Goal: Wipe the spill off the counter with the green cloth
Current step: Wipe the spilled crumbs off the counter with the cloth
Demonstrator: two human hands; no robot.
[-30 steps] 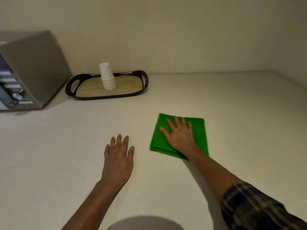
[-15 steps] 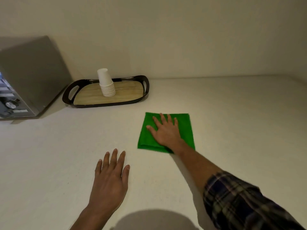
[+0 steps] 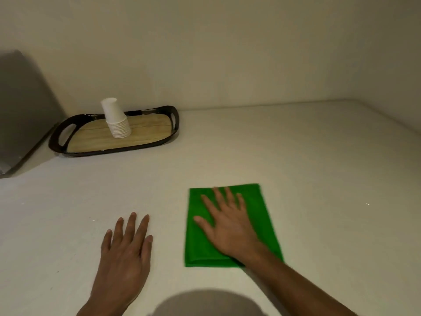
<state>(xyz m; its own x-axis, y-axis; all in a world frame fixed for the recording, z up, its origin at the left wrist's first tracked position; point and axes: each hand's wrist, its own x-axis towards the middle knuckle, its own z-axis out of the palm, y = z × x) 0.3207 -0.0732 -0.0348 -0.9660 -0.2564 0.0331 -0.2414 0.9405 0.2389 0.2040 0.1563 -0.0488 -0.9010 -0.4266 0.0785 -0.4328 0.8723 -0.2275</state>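
Hands: right hand [image 3: 230,226] covering blurred green cloth [image 3: 262,215]

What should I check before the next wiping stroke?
1. Right hand flat on green cloth: ok.
2. Cloth folded, lying flat on counter: ok.
3. Left hand off the cloth, resting on the counter: ok.
4. Tray with cup stack well clear of the cloth: ok.
5. Spill location: cannot tell, no wet patch is visible.
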